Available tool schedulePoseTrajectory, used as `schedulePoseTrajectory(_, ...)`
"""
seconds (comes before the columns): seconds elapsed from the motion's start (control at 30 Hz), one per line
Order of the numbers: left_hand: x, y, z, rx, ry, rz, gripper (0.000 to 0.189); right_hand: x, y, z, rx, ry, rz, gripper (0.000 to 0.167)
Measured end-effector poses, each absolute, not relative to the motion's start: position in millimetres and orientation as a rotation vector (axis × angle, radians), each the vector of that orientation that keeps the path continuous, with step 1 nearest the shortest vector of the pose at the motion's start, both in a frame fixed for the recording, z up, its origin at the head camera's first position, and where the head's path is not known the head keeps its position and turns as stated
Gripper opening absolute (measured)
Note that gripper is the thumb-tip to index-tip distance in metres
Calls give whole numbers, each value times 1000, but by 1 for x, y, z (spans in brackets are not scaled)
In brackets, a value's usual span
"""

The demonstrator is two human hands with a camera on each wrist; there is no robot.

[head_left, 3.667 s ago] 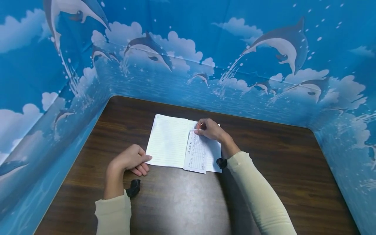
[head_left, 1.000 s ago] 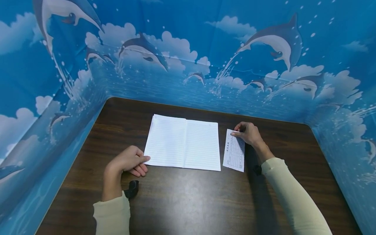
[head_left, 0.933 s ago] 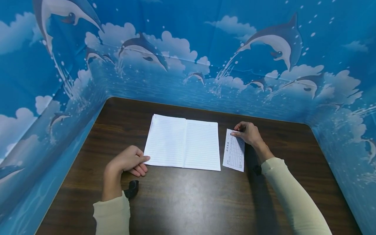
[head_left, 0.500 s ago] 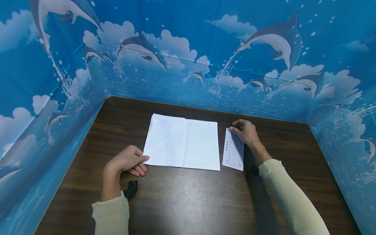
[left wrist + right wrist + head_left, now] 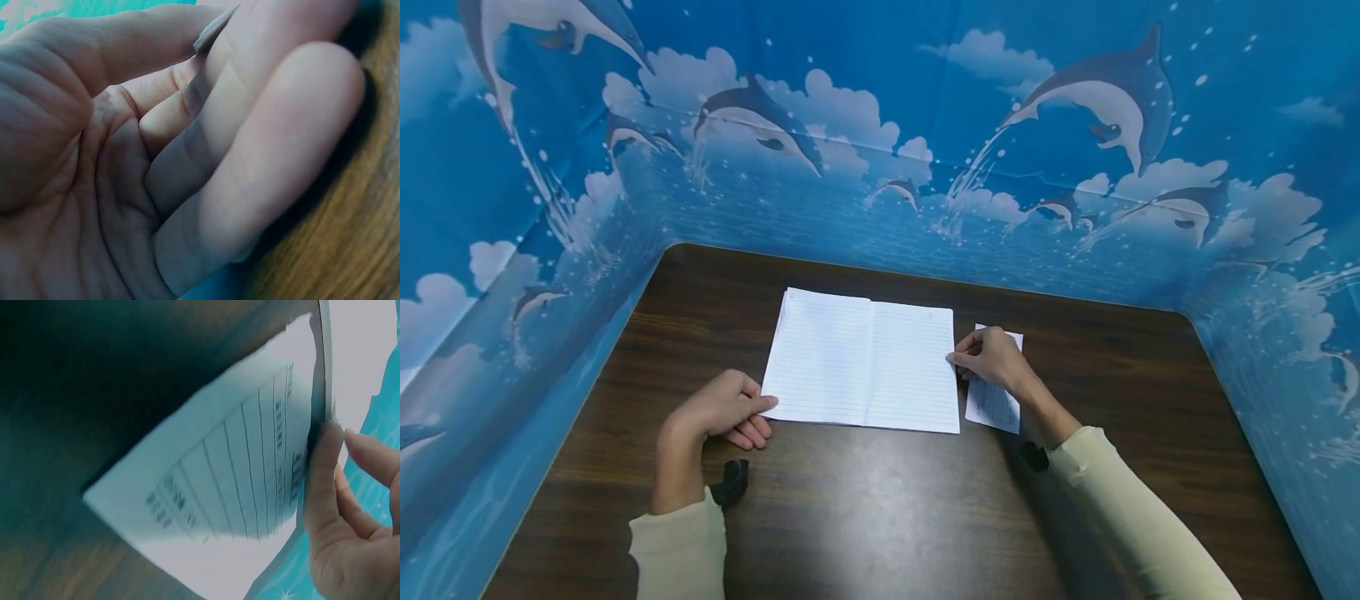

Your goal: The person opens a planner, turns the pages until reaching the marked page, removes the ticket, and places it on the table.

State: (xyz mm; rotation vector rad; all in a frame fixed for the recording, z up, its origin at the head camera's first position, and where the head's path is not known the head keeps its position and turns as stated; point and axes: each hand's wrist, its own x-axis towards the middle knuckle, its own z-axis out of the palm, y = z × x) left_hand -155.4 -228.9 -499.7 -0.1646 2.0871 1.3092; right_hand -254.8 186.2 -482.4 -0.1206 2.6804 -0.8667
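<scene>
An open notebook (image 5: 820, 358) with lined white pages lies flat on the table. My left hand (image 5: 718, 410) pinches its near left corner between thumb and fingers; in the left wrist view a sliver of that corner shows under the thumb. At the notebook's right edge, my right hand (image 5: 997, 360) pinches the pages with thumb and forefinger. A printed paper slip (image 5: 992, 407) with a ruled form lies just right of the notebook, partly covered by my right hand. In the right wrist view the slip (image 5: 219, 469) sits beside the notebook's edge (image 5: 328, 369), apart from the fingertips.
The dark wood table (image 5: 850, 517) carries the notebook and slip. A blue cloth printed with dolphins (image 5: 760, 208) walls it at the back and both sides. Each wrist wears a small black camera (image 5: 730, 483).
My right hand carried the slip off the right page to the table, let it go, then moved left to the notebook's right edge. My left hand has stayed at the notebook's corner.
</scene>
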Motion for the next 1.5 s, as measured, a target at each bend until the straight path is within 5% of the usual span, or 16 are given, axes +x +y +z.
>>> schedulePoseTrajectory(0.77, -153, -217, -479, -144, 2244, 1157, 23, -251, 175, -486, 189, 2639, -1078, 10)
schedulePoseTrajectory(1.5, -131, -146, -381, 81, 2718, 803, 31, -246, 146, -489, 141, 2653, -1102, 9)
